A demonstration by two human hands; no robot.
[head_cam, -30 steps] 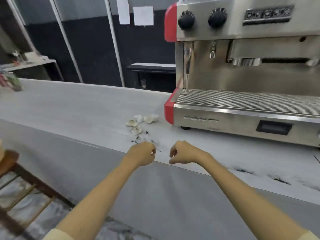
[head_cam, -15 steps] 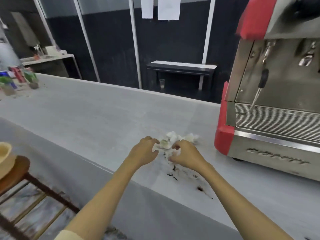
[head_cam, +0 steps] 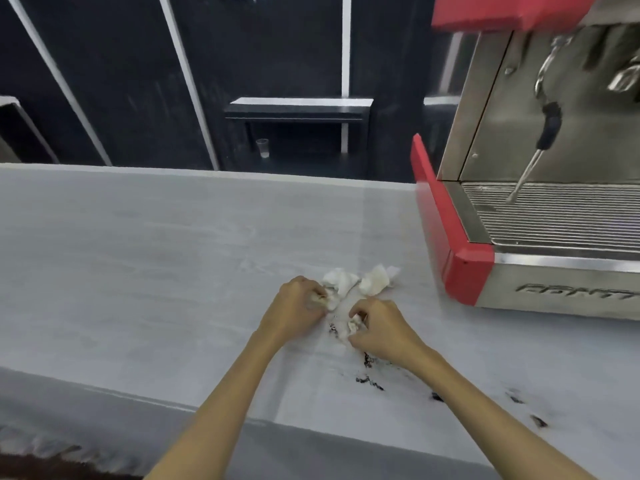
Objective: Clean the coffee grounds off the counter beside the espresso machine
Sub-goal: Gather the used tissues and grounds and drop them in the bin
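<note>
Crumpled white tissue pieces (head_cam: 372, 280) lie on the pale grey counter (head_cam: 156, 271) just left of the red and steel espresso machine (head_cam: 540, 216). My left hand (head_cam: 298, 311) is closed on one tissue wad at the left of the pile. My right hand (head_cam: 379, 329) is closed on another wad nearer to me. Dark coffee grounds (head_cam: 369, 379) are smeared on the counter below and right of my right hand, with more specks trailing right toward the front edge.
The steam wand (head_cam: 540, 140) hangs over the machine's drip grate. Behind the counter stand a dark wall with white strips, a black shelf (head_cam: 298, 109) and a small clear cup (head_cam: 263, 147). The counter's front edge runs across the bottom.
Both hands reached forward from the counter edge to the tissue pile and closed on wads. The view moved closer and left, so the machine now sits at the right.
</note>
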